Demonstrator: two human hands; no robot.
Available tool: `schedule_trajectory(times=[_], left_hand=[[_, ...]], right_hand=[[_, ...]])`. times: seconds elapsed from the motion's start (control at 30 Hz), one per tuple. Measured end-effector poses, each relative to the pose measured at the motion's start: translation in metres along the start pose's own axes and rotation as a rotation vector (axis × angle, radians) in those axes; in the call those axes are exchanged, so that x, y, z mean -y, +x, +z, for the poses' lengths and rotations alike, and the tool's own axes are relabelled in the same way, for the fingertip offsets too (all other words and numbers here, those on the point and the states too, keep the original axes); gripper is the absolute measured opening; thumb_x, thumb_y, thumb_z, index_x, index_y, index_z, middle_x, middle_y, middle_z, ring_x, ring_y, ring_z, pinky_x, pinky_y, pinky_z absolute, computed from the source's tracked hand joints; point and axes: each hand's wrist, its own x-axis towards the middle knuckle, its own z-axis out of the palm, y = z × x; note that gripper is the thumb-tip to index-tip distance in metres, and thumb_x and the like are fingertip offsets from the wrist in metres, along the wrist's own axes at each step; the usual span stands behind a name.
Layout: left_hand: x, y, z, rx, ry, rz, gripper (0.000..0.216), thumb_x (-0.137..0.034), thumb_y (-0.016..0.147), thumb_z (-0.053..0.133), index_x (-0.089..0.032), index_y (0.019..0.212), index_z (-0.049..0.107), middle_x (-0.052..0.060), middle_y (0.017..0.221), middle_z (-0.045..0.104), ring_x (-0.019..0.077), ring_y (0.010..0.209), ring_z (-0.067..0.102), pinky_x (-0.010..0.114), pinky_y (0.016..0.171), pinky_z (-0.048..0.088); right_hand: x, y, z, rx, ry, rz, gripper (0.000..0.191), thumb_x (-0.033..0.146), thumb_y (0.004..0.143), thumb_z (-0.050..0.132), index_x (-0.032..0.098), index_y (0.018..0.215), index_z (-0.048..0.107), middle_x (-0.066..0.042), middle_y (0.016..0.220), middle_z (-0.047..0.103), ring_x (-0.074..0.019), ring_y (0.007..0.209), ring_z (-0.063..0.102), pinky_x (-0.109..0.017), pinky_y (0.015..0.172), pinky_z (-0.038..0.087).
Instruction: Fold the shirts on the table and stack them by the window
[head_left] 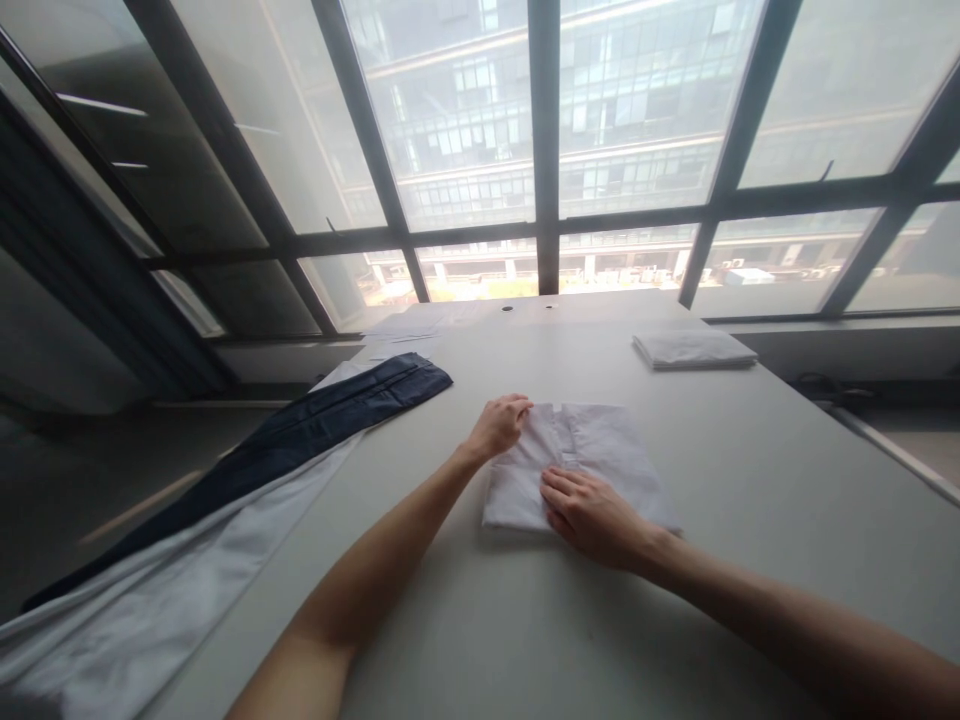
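A folded white shirt lies in the middle of the pale table. My left hand is closed on the shirt's far left corner, pinching the fabric near the collar. My right hand lies flat on the near part of the shirt, fingers stretched out and pressing it down.
A second folded white garment sits at the table's far right. A dark navy garment and white cloth hang over the table's left edge. Papers lie at the far end, below large windows.
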Motion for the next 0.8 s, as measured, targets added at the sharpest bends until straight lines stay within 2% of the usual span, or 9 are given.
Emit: schedule_trajectory(times=[0.1, 0.2, 0.3, 0.4, 0.47, 0.53, 0.67, 0.73, 0.8], left_hand=[[-0.023, -0.007, 0.020, 0.132, 0.073, 0.080, 0.054, -0.045, 0.108, 0.030, -0.020, 0.154, 0.044, 0.009, 0.161, 0.043, 0.0271, 0.151, 0.034, 0.048, 0.124, 0.025], [-0.030, -0.010, 0.037, 0.164, 0.130, 0.092, 0.064, -0.053, 0.108, 0.024, -0.018, 0.161, 0.031, 0.010, 0.168, 0.029, 0.0298, 0.156, 0.020, 0.055, 0.125, 0.015], [-0.028, -0.011, 0.040, 0.158, 0.148, 0.095, 0.066, -0.055, 0.107, 0.022, -0.020, 0.163, 0.028, 0.009, 0.169, 0.026, 0.0299, 0.157, 0.018, 0.055, 0.126, 0.013], [-0.026, -0.011, 0.037, 0.187, 0.155, 0.101, 0.068, -0.060, 0.106, 0.023, -0.023, 0.163, 0.028, 0.007, 0.170, 0.024, 0.0315, 0.158, 0.013, 0.057, 0.126, 0.012], [-0.027, -0.011, 0.035, 0.202, 0.157, 0.099, 0.069, -0.063, 0.105, 0.023, -0.025, 0.163, 0.028, 0.006, 0.170, 0.023, 0.0324, 0.158, 0.011, 0.059, 0.125, 0.010], [-0.030, -0.011, 0.034, 0.197, 0.162, 0.089, 0.070, -0.064, 0.104, 0.023, -0.027, 0.163, 0.027, 0.006, 0.170, 0.023, 0.0326, 0.158, 0.012, 0.061, 0.125, 0.008], [-0.033, -0.012, 0.035, 0.174, 0.173, 0.080, 0.068, -0.062, 0.105, 0.024, -0.028, 0.163, 0.027, 0.007, 0.169, 0.026, 0.0322, 0.157, 0.016, 0.062, 0.124, 0.008], [-0.033, -0.012, 0.036, 0.167, 0.170, 0.081, 0.068, -0.062, 0.105, 0.025, -0.027, 0.163, 0.028, 0.007, 0.169, 0.027, 0.0327, 0.157, 0.017, 0.063, 0.124, 0.009], [-0.033, -0.012, 0.036, 0.158, 0.168, 0.084, 0.068, -0.061, 0.105, 0.026, -0.027, 0.163, 0.029, 0.008, 0.169, 0.027, 0.0334, 0.156, 0.018, 0.063, 0.124, 0.009]], right_hand=[[0.001, 0.000, 0.002, -0.018, -0.021, -0.012, 0.020, 0.016, 0.098, 0.051, 0.012, 0.108, 0.068, -0.016, 0.116, 0.071, -0.0280, 0.119, 0.063, -0.042, 0.106, 0.050], [0.003, 0.000, 0.003, -0.044, -0.018, -0.018, 0.022, 0.015, 0.096, 0.053, 0.010, 0.111, 0.068, -0.018, 0.120, 0.070, -0.0296, 0.124, 0.061, -0.045, 0.110, 0.047], [0.004, 0.001, -0.001, -0.070, 0.101, 0.028, 0.020, 0.024, 0.099, 0.054, 0.014, 0.106, 0.071, -0.015, 0.116, 0.072, -0.0277, 0.116, 0.065, -0.043, 0.105, 0.051], [-0.004, 0.005, -0.012, -0.202, 0.253, 0.146, 0.029, 0.027, 0.104, 0.045, 0.019, 0.108, 0.072, -0.010, 0.117, 0.074, -0.0226, 0.112, 0.067, -0.038, 0.102, 0.052], [-0.019, 0.009, -0.020, -0.306, 0.244, 0.242, 0.033, 0.023, 0.104, 0.041, 0.019, 0.118, 0.071, -0.011, 0.127, 0.071, -0.0220, 0.121, 0.063, -0.038, 0.107, 0.048], [-0.040, 0.010, -0.022, -0.343, 0.145, 0.341, 0.038, 0.022, 0.102, 0.041, 0.015, 0.131, 0.066, -0.014, 0.139, 0.064, -0.0246, 0.133, 0.056, -0.041, 0.114, 0.042], [-0.076, 0.005, -0.007, -0.181, -0.024, 0.519, 0.050, 0.032, 0.104, 0.039, 0.010, 0.148, 0.052, -0.020, 0.156, 0.047, -0.0309, 0.148, 0.039, -0.050, 0.121, 0.031], [-0.083, 0.003, 0.003, -0.074, -0.039, 0.537, 0.052, 0.035, 0.105, 0.040, 0.011, 0.149, 0.050, -0.021, 0.158, 0.044, -0.0328, 0.149, 0.038, -0.055, 0.121, 0.030], [-0.081, 0.002, 0.007, -0.061, -0.052, 0.530, 0.051, 0.035, 0.104, 0.042, 0.011, 0.148, 0.051, -0.023, 0.158, 0.044, -0.0355, 0.149, 0.037, -0.060, 0.119, 0.029]])
